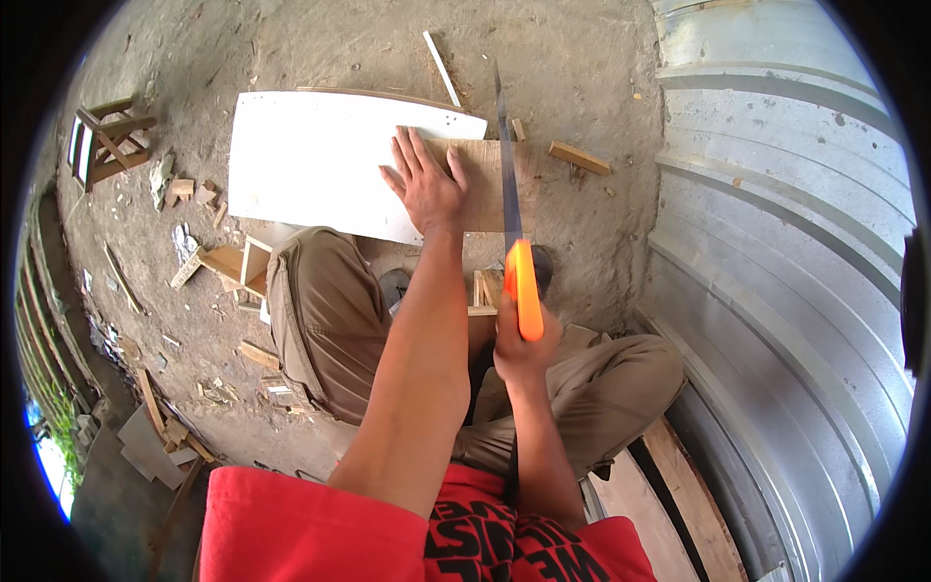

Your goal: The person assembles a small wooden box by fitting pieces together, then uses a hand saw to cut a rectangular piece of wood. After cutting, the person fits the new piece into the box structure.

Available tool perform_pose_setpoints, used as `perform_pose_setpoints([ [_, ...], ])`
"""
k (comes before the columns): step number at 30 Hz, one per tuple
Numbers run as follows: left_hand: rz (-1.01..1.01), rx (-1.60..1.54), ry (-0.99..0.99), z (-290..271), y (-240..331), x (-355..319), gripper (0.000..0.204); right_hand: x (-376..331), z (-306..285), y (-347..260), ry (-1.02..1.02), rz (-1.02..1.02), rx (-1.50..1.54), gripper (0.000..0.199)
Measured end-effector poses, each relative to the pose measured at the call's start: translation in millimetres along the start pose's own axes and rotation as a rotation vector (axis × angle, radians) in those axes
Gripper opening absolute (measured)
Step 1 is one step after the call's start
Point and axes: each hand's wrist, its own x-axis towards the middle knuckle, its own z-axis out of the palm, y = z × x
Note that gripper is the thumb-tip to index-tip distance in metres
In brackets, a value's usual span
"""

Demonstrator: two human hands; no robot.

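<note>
The left hand [432,199] is spread flat on the white board [310,155]. The right hand [525,358] grips the saw [526,291]. Brown wood [487,186] lies just right of the left hand.

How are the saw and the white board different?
The saw is long and thin; the white board is wide. The saw has an orange handle; the white board has none. The right hand grips the saw; the left hand rests partly on the white board. Both have a hand on them.
</note>
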Motion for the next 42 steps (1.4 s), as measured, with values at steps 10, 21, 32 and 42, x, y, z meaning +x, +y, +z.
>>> perform_pose_setpoints([
  [10,-0.024,0.012,-0.007,1,0,1,0.068,-35,-33,19,-0.021,-0.015,-0.015,0.016],
  [21,-0.017,0.022,0.007,1,0,1,0.067,-28,-33,15,-0.061,-0.01,0.041,0.013],
  [32,-0.026,0.006,0.009,1,1,1,0.068,-37,-41,14,-0.061,-0.009,0.029,0.017],
  [42,-0.027,0.012,0.01,1,0,1,0.068,-48,-47,5,-0.081,-0.004,-0.028,0.02],
])
